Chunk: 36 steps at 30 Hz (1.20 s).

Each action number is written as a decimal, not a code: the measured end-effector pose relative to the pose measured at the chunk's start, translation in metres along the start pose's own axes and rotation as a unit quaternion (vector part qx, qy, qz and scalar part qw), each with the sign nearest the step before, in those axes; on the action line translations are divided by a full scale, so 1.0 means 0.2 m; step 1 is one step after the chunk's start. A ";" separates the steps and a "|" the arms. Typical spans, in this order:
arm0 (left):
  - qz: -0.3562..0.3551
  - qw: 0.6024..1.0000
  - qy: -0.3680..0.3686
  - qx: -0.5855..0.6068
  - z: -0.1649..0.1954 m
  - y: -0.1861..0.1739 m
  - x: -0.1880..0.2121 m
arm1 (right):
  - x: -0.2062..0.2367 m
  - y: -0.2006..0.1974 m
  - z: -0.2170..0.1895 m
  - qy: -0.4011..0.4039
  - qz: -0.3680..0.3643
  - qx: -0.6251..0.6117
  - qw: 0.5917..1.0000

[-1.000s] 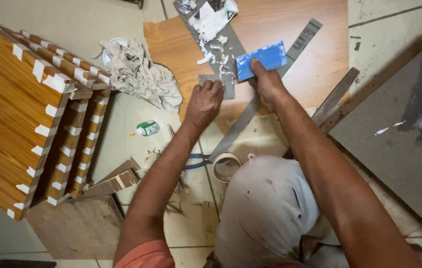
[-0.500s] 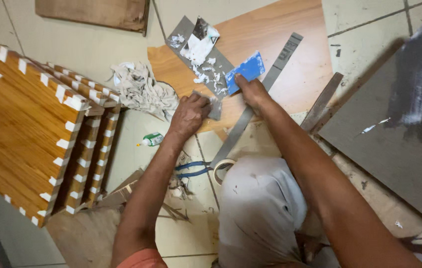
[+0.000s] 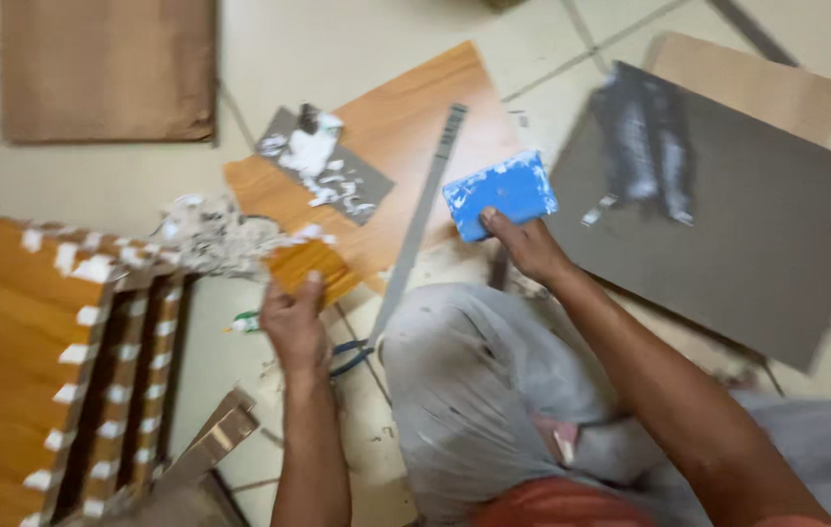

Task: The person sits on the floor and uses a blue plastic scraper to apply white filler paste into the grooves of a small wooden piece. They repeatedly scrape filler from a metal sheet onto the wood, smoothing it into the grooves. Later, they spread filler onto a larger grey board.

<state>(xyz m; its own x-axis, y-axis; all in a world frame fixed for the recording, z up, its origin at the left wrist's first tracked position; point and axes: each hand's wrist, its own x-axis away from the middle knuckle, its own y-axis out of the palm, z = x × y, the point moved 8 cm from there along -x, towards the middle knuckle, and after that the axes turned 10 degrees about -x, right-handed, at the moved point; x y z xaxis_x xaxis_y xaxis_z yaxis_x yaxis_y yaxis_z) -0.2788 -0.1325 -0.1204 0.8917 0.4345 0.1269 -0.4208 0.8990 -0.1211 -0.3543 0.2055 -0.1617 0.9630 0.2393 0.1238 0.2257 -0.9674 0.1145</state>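
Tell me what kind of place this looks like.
Probably a makeshift woodworking or furniture-repair spot on a tiled floor. The right hand holds a blue scraper, the left hand a small wood piece, beside laminate boards and a putty-dabbed panel.

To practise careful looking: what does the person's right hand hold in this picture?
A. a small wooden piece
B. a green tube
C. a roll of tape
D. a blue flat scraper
D: the right hand grips the lower edge of the blue flat scraper, while the left hand holds a small wooden piece.
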 end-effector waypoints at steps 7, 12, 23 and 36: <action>-0.188 0.965 -0.069 0.167 0.34 0.47 0.74 | 1.08 -0.26 -0.23 -0.019 0.137 0.054 0.989; -0.359 0.926 -0.050 0.103 0.29 0.83 1.32 | 1.82 -0.26 -0.22 -0.058 0.213 0.107 0.969; -0.398 0.904 -0.153 0.031 0.11 0.88 1.94 | 2.51 -0.20 -0.07 -0.073 0.236 0.275 0.929; -0.384 0.919 0.032 -0.086 0.23 0.81 1.99 | 2.54 -0.16 -0.19 0.005 0.241 0.156 0.958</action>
<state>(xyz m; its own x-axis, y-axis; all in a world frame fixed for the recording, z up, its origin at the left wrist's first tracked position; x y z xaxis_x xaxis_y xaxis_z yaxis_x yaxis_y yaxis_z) 0.0002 0.1887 -0.0435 0.9248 -0.3336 0.1830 0.3645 0.9147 -0.1746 0.1221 0.3605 -0.0644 0.9654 -0.2418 0.0975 -0.2100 -0.9429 -0.2584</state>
